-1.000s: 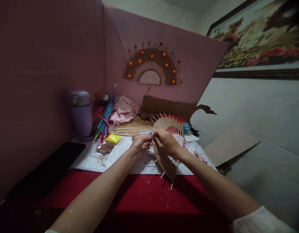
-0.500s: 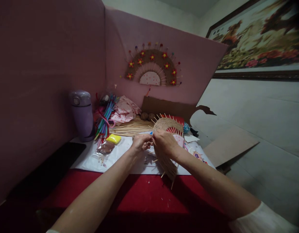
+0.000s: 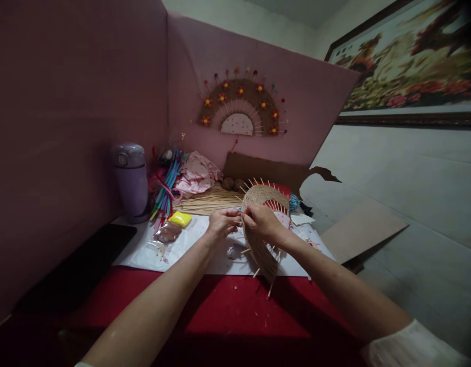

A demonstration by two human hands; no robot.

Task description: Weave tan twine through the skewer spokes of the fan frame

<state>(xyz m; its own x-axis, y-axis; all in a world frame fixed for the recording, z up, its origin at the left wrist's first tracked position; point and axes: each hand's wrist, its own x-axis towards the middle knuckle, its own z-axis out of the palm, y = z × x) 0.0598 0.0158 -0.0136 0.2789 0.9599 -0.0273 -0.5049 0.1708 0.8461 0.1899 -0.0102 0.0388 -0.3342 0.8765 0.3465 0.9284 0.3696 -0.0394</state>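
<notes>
A semicircular fan (image 3: 260, 255) woven of brown twine over thin wooden sticks stands tilted over the white sheet, its stick ends poking past the outer edge. My right hand (image 3: 263, 223) is closed on the upper left part of its band, thumb and fingers pinched at the outer rim. From the other side, the fingertips of my left hand (image 3: 224, 223) pinch at that same rim, beside the right fingers. Whatever small piece lies between the fingertips is too small to make out. Behind my right hand shows part of the fan's pink dotted centre (image 3: 282, 219).
A purple bottle (image 3: 131, 181) stands at left, near pipe cleaners (image 3: 167, 178) and pink dotted cloth (image 3: 199, 172). Yellow clay (image 3: 180, 219) and a brown clay packet (image 3: 168, 233) lie on the white sheet (image 3: 144, 250). Behind are loose sticks (image 3: 205, 199); a finished fan (image 3: 239, 92) hangs on the pink panel.
Both hands stay at the fan's rim. My left fingers have straightened a little and my right hand's grip has shifted slightly. The fan has barely moved.
</notes>
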